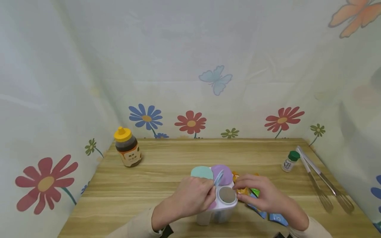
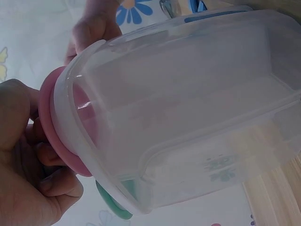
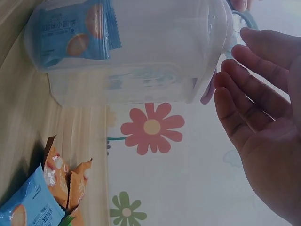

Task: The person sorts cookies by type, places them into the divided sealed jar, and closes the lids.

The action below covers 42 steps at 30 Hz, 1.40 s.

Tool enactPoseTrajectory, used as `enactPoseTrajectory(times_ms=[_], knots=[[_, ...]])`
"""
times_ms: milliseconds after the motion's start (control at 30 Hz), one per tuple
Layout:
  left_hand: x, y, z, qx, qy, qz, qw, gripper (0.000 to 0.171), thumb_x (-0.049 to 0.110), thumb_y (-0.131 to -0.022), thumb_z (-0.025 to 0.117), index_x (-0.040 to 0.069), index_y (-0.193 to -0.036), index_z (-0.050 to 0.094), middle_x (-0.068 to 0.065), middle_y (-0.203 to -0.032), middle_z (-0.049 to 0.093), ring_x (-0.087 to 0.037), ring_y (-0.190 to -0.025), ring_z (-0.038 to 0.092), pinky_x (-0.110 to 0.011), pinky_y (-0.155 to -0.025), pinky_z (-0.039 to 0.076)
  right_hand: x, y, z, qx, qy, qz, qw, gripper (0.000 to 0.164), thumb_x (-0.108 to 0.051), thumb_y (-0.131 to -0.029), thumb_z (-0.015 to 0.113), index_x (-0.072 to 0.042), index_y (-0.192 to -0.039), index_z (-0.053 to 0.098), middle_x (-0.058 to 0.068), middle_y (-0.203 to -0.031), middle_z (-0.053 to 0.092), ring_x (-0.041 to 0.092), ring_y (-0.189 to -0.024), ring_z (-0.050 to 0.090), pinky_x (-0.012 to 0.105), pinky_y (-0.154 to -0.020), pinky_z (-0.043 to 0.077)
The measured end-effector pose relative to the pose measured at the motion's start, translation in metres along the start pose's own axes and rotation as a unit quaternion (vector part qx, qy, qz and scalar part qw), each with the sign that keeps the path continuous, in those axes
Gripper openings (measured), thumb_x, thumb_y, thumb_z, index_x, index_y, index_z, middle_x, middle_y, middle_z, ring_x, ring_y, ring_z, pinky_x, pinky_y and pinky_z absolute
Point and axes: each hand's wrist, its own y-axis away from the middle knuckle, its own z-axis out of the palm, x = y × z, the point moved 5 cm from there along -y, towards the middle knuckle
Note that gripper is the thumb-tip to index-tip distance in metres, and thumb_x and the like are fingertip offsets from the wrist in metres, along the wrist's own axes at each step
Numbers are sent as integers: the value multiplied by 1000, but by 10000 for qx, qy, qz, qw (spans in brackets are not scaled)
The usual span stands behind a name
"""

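Observation:
A clear plastic storage box (image 2: 188,94) with several compartments stands in front of me. Its top has a teal lid (image 1: 201,172), a purple lid (image 1: 223,174) and a pink lid (image 2: 61,122). One round opening (image 1: 227,195) is uncovered at the near right. My left hand (image 1: 193,194) pinches a light blue lid (image 1: 218,178), tilted up on edge above the top. Beside the opening, my right hand (image 1: 263,193) has its fingers extended, fingertips right at the rim, holding nothing. Inside the box, a blue biscuit packet (image 3: 75,33) shows through the wall.
Orange packets (image 3: 56,176) and blue packets (image 3: 33,200) lie on the table right of the box. A honey bottle with a yellow cap (image 1: 128,147) stands at the back left. A green-capped shaker (image 1: 290,161) and metal tongs (image 1: 324,180) are at the right.

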Motion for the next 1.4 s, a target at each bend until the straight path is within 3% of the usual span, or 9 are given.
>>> enactPoseTrajectory(times_ms=[267, 600, 967, 1400], knots=[[2, 0, 0, 71, 8, 32, 10000, 30, 22, -85, 63, 20, -60, 46, 14, -53, 34, 1, -47, 29, -15, -41, 16, 12, 10, -5, 66, 157, 728, 9972, 36, -6, -82, 76, -16, -114, 65, -6, -104, 69, 6, -90, 65, 29, -75, 56], [-1, 1, -2, 113, -58, 38, 9999, 30, 23, -85, 63, 21, -60, 46, 14, -53, 34, 0, -46, 29, -15, -41, 16, 27, 19, -10, 341, 579, 947, 9932, 36, -6, -80, 78, -16, -112, 66, -5, -99, 70, 7, -85, 64, 27, -70, 55], [-2, 0, 1, 111, -35, 52, 9999, 30, 23, -85, 63, 20, -61, 46, 14, -53, 31, 0, -46, 29, -15, -42, 17, 49, 37, -10, 267, 844, 1644, 9824, 29, -14, -83, 77, -23, -109, 67, -11, -102, 68, 4, -86, 64, 31, -71, 56], [-1, 0, 0, 139, -73, 108, 9998, 30, 23, -85, 63, 20, -60, 46, 14, -53, 34, 0, -46, 29, -15, -41, 16, 68, 57, -6, 105, 808, 1670, 9826, 30, -12, -80, 78, -17, -108, 68, -5, -96, 70, 12, -80, 64, 27, -68, 54]])
